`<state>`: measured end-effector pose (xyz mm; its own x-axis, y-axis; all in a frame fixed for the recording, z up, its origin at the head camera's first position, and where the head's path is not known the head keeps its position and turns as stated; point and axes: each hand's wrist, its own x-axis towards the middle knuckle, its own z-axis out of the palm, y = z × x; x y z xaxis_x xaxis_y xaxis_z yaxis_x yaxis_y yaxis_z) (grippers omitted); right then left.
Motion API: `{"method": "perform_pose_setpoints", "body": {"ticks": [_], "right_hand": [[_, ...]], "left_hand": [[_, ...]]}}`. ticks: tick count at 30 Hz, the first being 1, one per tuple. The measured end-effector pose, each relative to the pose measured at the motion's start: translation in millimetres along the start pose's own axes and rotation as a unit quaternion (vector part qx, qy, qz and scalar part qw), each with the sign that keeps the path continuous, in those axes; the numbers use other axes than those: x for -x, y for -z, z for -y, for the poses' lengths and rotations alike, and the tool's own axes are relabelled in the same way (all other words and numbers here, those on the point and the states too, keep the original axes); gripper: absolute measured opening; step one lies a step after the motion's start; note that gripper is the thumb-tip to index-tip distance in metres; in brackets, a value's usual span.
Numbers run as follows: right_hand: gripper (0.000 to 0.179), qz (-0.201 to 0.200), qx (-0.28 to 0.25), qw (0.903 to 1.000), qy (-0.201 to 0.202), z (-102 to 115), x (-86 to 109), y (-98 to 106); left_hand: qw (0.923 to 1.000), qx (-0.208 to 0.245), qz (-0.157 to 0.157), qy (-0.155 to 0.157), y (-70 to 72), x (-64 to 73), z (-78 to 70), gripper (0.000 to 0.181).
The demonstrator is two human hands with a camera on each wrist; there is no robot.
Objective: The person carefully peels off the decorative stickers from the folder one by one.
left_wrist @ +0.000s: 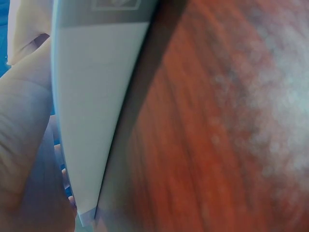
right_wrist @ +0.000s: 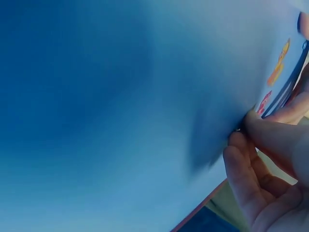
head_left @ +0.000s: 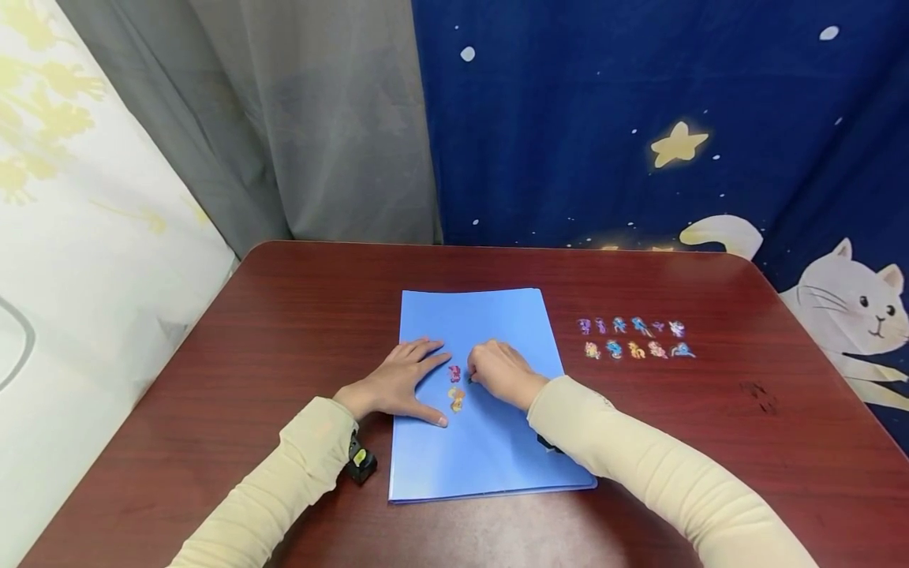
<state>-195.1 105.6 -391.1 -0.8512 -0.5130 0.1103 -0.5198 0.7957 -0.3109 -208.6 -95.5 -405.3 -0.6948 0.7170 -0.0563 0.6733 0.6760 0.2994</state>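
Note:
A blue folder [head_left: 490, 465] lies on the table, with a pink pony sticker [head_left: 454, 374] and an orange-yellow pony sticker [head_left: 457, 400] near its middle. My left hand [head_left: 399, 385] rests spread on the folder's left side, fingers straight and thumb apart, just left of the two stickers. Right of the pink sticker, my right hand [head_left: 503, 372] pinches a small dark sticker [head_left: 470, 381] between thumb and fingertips, close over the folder. Fingertips hide most of it. In the right wrist view the thumb and index finger meet at the blue surface.
Two rows of small colourful pony stickers [head_left: 636, 349] lie on the dark red wooden table [head_left: 312, 300] right of the folder. A dark smudge [head_left: 761, 397] marks the table farther right. Grey and blue curtains [head_left: 540, 118] hang behind the table's far edge.

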Motion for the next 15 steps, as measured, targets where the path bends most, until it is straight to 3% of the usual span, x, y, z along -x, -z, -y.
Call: {"method": "perform_pose_setpoints", "body": {"ticks": [15], "right_hand": [[0.009, -0.010, 0.054, 0.9981, 0.028, 3.5, 3.9, -2.3]], "left_hand": [[1.0000, -0.003, 0.000, -0.005, 0.6, 0.7, -0.4, 0.098]]}}
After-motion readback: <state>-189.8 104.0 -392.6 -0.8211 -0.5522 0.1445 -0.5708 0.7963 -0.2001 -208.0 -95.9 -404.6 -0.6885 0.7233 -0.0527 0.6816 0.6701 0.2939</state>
